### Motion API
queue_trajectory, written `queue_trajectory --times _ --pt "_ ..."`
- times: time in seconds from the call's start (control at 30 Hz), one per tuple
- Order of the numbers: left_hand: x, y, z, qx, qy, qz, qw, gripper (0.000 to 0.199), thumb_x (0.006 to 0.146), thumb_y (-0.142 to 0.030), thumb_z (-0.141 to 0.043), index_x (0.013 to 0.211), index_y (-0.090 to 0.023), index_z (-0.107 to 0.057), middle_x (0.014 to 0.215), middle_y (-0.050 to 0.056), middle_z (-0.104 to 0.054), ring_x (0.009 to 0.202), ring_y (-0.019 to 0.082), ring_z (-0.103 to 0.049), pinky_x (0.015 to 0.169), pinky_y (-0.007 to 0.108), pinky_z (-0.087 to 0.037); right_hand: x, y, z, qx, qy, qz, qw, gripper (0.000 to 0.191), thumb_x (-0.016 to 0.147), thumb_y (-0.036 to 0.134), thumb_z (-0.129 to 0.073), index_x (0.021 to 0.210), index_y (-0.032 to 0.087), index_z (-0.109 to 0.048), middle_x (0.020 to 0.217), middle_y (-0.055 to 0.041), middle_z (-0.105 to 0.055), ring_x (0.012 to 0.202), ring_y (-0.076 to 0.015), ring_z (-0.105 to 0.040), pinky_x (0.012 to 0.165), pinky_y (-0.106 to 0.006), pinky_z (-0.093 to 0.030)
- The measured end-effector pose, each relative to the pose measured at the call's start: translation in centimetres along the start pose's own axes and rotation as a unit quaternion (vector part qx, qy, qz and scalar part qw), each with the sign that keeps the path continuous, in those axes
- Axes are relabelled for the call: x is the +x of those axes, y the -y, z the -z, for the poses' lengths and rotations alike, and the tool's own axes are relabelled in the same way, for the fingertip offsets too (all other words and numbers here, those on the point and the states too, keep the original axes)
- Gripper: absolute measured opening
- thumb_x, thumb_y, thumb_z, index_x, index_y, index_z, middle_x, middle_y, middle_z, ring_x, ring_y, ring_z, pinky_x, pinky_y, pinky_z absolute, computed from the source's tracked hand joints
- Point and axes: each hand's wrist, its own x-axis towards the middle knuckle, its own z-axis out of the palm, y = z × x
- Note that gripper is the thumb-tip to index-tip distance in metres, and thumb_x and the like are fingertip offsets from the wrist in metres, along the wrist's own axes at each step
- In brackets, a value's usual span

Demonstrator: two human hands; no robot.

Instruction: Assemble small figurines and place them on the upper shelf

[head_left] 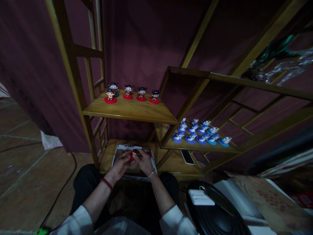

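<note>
Left hand (119, 164) and right hand (145, 162) gripped red-based figurine (134, 154) between closed fingertips, both hands close together, steadying it above white cardboard box (117, 153), near box's far edge, on lower wooden shelf (177, 168).

Left hand (119, 165): pinches a small red-based figurine (135, 153) from one side, red bead bracelet (107, 184) on the wrist
Right hand (144, 162): holds the same figurine from the other side, thin silver bangle (151, 173) on the wrist
Under the hands: open white box (116, 156) on the bottom wooden shelf (178, 169)
Top wooden shelf (129, 109): 5 figurines with red bases (110, 96)
Right wooden shelf (166, 137): rows of figurines with blue bases (190, 137)
Beside the box: black phone (187, 157)
</note>
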Motion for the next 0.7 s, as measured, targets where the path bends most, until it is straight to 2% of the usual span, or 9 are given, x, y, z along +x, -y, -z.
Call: queue_trajectory --times 0.13,0.27,0.4,0.7 --pt "-0.3 -0.1 -0.3 0.011 -0.006 -0.015 1.000 0.020 0.069 -0.005 -0.066 0.087 -0.012 -0.066 0.092 0.008 -0.068 0.083 0.017 -0.064 0.085 0.037 -0.048 -0.2 0.1 0.0 0.031 0.019 -0.011 0.999 0.035 0.074 0.029 -0.061 0.108 0.022 -0.058 0.105 -0.0046 -0.065 0.097 -0.0191 -0.061 0.089 -0.036 -0.046" --pt "-0.6 -0.2 -0.5 0.021 -0.031 -0.024 0.999 0.019 0.070 -0.004 -0.064 0.087 -0.013 -0.065 0.087 0.007 -0.069 0.077 0.015 -0.064 0.074 0.029 -0.051 -0.5 -0.1 -0.1 0.054 0.040 -0.012 0.998 0.048 0.070 0.031 -0.066 0.116 0.022 -0.053 0.111 -0.0050 -0.063 0.099 -0.0192 -0.060 0.092 -0.037 -0.045" --pt "-1.0 -0.1 -0.4 0.024 -0.036 -0.031 0.999 0.020 0.072 -0.003 -0.061 0.089 -0.014 -0.066 0.087 0.006 -0.069 0.076 0.013 -0.064 0.069 0.022 -0.050 -0.9 0.0 -0.4 0.080 0.047 -0.005 0.996 0.045 0.069 0.029 -0.067 0.111 0.022 -0.054 0.109 -0.0043 -0.064 0.098 -0.0189 -0.060 0.092 -0.037 -0.045" --pt "-2.8 0.6 -0.2 0.036 -0.043 -0.056 0.997 0.021 0.070 -0.006 -0.064 0.089 -0.014 -0.066 0.090 0.007 -0.069 0.077 0.013 -0.064 0.071 0.023 -0.050 -2.1 0.1 -1.1 0.107 0.030 -0.001 0.994 0.043 0.067 0.024 -0.067 0.108 0.021 -0.055 0.103 -0.0040 -0.066 0.092 -0.0181 -0.062 0.089 -0.037 -0.047"
